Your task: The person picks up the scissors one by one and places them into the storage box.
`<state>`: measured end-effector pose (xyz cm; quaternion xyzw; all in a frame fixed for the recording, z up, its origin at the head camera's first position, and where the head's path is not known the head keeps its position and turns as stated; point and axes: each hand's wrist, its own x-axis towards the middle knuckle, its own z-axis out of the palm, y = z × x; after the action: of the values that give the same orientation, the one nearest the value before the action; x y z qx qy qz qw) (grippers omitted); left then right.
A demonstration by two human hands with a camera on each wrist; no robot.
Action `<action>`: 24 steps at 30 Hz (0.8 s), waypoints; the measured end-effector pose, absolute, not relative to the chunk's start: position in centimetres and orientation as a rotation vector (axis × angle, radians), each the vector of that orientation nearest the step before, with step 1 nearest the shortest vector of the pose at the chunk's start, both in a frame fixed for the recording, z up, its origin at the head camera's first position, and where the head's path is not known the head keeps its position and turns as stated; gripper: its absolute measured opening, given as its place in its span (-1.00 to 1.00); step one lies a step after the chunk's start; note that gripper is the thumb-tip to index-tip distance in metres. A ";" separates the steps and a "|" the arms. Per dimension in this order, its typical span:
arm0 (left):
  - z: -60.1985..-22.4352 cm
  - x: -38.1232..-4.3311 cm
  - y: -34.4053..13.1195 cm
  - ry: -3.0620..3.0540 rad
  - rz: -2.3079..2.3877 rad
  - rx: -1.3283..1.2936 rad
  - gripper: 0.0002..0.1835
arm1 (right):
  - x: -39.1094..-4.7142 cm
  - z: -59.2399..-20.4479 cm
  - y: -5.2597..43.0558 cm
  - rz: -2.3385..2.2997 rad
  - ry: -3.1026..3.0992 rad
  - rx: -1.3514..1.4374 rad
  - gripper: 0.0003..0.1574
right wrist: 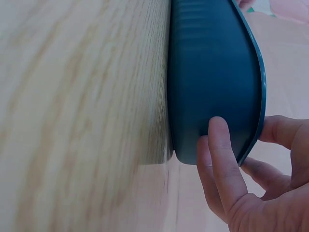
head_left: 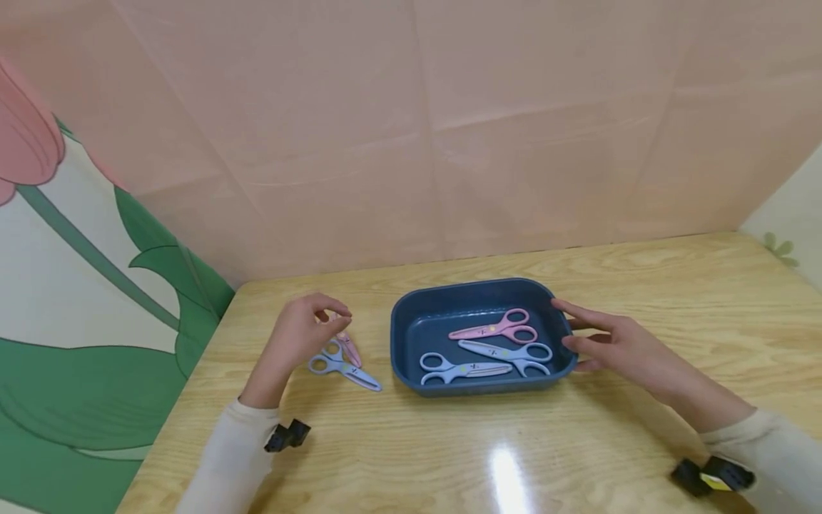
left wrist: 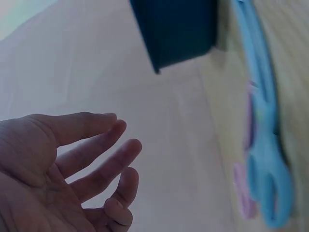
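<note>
A dark blue plastic tray [head_left: 475,390] stands on the table with three pairs of scissors in it: pink scissors [head_left: 489,330], blue scissors [head_left: 504,353] and more blue scissors [head_left: 464,370] near the front wall. My right hand [head_left: 616,350] grips the tray's right end, with digits over the rim and others against the outer wall, as the right wrist view shows. Left of the tray, blue scissors [head_left: 353,373] lie partly over pink scissors [head_left: 349,350]. My left hand [head_left: 302,330] hovers just above this pair, holding nothing, thumb and index finger close together; it partly hides the pink scissors.
The wood-grain table [head_left: 398,450] extends around the tray. A pinkish sheet [head_left: 437,143] hangs behind the table's back edge. On the left is a panel painted with a tulip and green leaves [head_left: 83,385].
</note>
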<state>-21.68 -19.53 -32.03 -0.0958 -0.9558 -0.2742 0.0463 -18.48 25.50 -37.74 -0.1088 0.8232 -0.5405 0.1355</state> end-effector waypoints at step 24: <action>-35.9 -21.9 -21.4 -3.016 -0.562 -0.410 -0.89 | -18.4 -37.9 25.3 -1.590 2.384 -0.312 -0.17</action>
<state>-21.87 -21.45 -35.95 -0.1324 -0.9741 -0.1816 0.0234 -18.43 25.27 -37.85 -0.1072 0.8202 -0.5469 0.1291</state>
